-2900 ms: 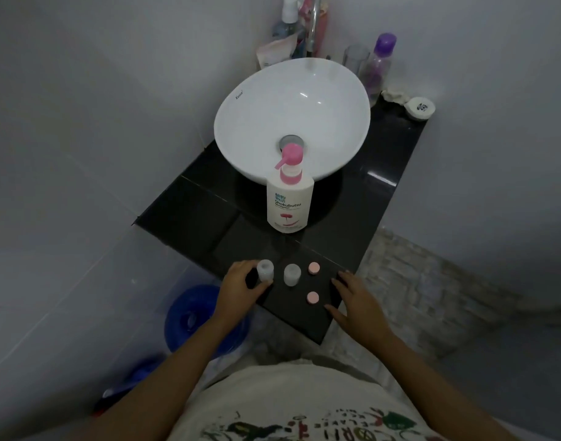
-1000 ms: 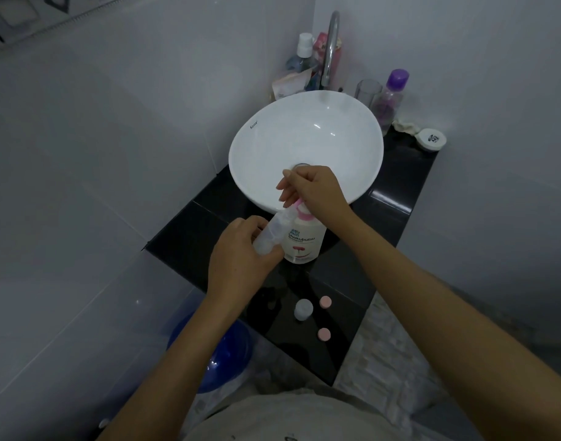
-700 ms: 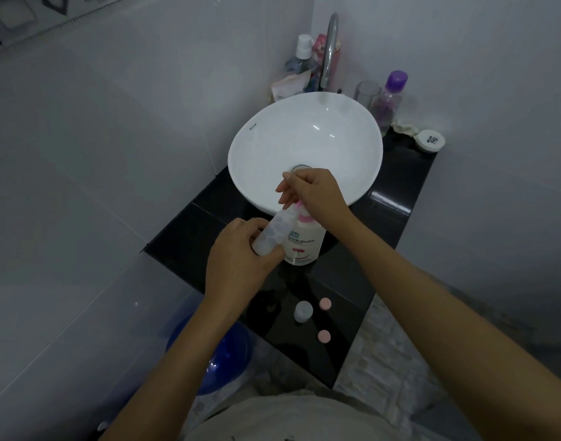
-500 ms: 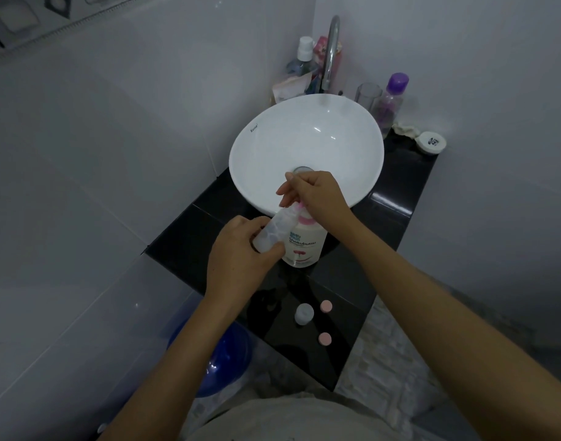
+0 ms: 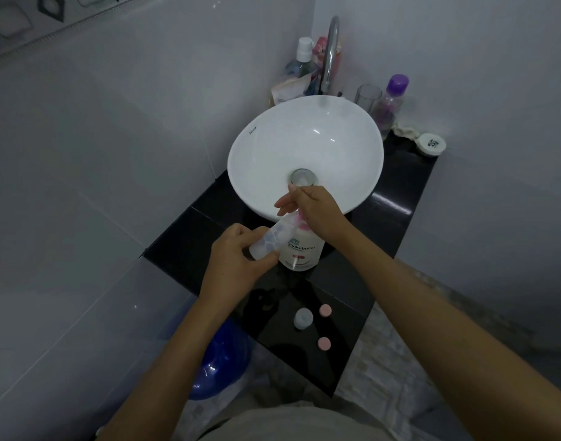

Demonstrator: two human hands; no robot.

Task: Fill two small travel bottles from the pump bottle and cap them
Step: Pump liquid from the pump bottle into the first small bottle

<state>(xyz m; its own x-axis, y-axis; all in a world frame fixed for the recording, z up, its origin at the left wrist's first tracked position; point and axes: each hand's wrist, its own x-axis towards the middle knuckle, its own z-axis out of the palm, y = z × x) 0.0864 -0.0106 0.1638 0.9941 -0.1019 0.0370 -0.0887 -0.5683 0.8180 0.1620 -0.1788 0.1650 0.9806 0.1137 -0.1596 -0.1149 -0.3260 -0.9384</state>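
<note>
Left hand [image 5: 238, 262] grips tilted travel bottle [image 5: 273, 238] at pump bottle [image 5: 301, 249] spout; right hand [image 5: 317, 208] rests on pump head, fingers loosely curled.

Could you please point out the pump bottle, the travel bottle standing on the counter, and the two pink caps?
pump bottle [image 5: 301, 249]: head view, on its printed label.
travel bottle [image 5: 303, 317]: head view, on its open top.
far pink cap [image 5: 325, 310]: head view, its centre.
near pink cap [image 5: 324, 343]: head view, its centre.
</note>
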